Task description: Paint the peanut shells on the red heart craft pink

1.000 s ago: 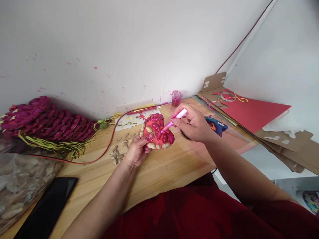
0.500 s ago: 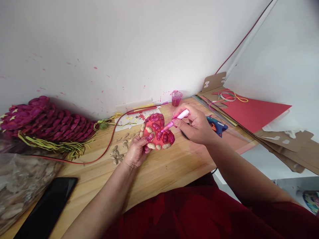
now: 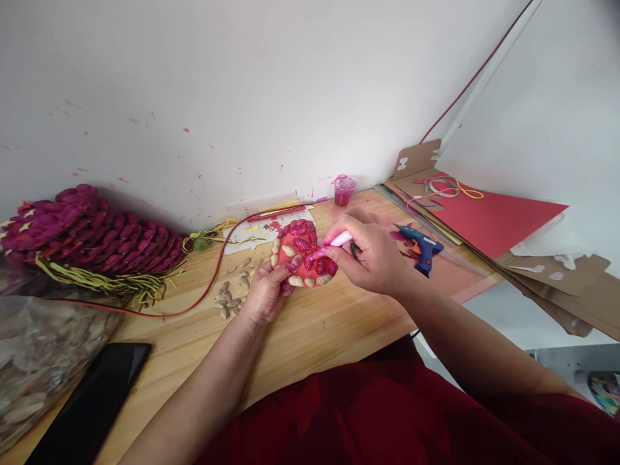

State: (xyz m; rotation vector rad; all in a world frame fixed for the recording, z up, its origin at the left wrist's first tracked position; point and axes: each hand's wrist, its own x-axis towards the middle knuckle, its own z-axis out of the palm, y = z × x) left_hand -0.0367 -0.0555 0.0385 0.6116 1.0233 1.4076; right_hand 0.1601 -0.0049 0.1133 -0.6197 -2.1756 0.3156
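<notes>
My left hand [image 3: 267,289] grips the lower left edge of a red card piece [image 3: 285,261] with peanuts stuck on it. Peanuts along its left and lower edges are plain tan, while those at the top and right are painted glossy magenta. In my right hand [image 3: 371,255] is a paintbrush [image 3: 341,239] with a pale pink handle. Its tip lies against the magenta peanuts on the right of the card; the bristles are partly hidden by my fingers. Loose peanuts [image 3: 223,300] lie on the table just left of the card.
A cup of magenta paint [image 3: 343,191] stands by the wall. At right are a blue glue gun [image 3: 420,248], red card [image 3: 504,213] and cardboard [image 3: 576,290]. Magenta peanut-covered pieces [image 3: 111,236], a red cord [image 3: 213,278], a bag of peanuts [image 3: 39,368] and a phone [image 3: 92,403] occupy the left.
My right hand has moved slightly left and down with the paintbrush, bringing its handle lower over the card. More of the glue gun now shows. The card has shifted slightly left.
</notes>
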